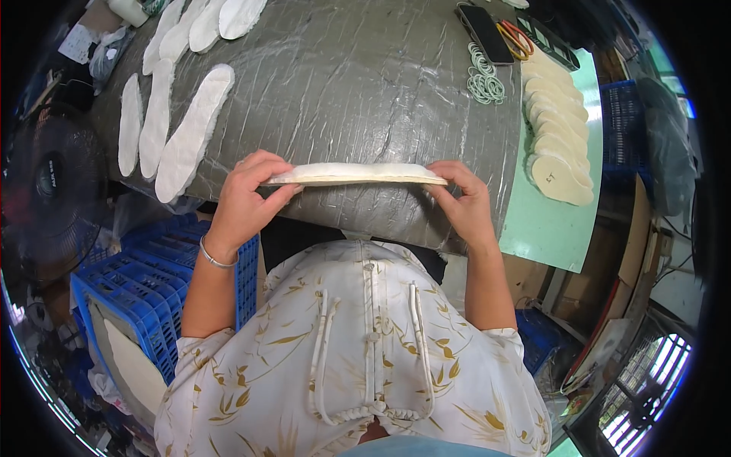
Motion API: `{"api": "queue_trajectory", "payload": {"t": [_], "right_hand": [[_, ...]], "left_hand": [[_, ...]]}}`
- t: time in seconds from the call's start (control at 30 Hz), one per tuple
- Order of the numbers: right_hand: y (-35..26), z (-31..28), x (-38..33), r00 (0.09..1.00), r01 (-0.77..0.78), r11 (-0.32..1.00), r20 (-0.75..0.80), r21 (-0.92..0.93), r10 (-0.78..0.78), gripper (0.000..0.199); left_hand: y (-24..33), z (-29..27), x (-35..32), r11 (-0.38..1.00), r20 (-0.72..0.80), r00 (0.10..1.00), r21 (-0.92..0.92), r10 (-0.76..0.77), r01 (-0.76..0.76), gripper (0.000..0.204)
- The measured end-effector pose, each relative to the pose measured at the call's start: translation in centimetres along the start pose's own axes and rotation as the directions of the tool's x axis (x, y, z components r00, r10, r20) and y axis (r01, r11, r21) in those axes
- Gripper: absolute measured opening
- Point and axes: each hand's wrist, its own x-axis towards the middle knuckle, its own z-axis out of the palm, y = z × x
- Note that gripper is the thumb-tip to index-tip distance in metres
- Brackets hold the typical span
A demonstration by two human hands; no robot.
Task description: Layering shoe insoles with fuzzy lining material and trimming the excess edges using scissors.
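Note:
Between my two hands, over the near edge of the table, is an insole [358,175] seen edge-on, with a white fluffy upper side and a cream underside. My left hand [255,186] pinches its left end between thumb and fingers. At the opposite end, my right hand [462,199] grips it the same way. Loose white fleecy insoles lie to the left on the table, the nearest one [194,133] slanting toward my left hand. To the right, an overlapping row of cream-backed insoles [562,156] rests on a pale green sheet [544,236].
The table [343,91] has a wrinkled grey plastic cover. At its far right are a phone [486,34], pale green rubber bands [485,80] and orange-handled scissors [518,39]. A blue crate [145,289] stands at lower left, below a dark fan [53,183]. Cardboard leans at right.

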Motion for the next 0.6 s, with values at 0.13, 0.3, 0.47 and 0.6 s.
{"api": "queue_trajectory", "payload": {"t": [0.13, 0.3, 0.47, 0.6], "right_hand": [[0.3, -0.1, -0.3, 1.000, 0.011, 1.000, -0.024, -0.013, -0.011, 0.018], [-1.1, 0.0, -0.3, 0.996, 0.068, 0.962, -0.031, -0.263, -0.078, 0.059], [-5.2, 2.9, 1.0, 0.939, 0.343, 0.870, 0.158, -0.353, -0.306, 0.069], [-6.7, 6.3, 2.1, 0.889, 0.433, 0.873, 0.268, -0.223, -0.372, 0.054]], "left_hand": [[-0.1, 0.1, -0.7, 1.000, -0.063, 0.998, -0.009, -0.003, 0.002, 0.018], [-0.1, 0.7, -1.5, 0.997, -0.063, 0.995, -0.002, 0.083, -0.084, 0.020], [0.1, 0.6, -2.2, 0.985, -0.061, 0.984, 0.056, 0.165, -0.162, 0.024], [-0.3, 1.1, -2.6, 0.985, -0.064, 0.983, 0.043, 0.170, -0.168, 0.026]]}}
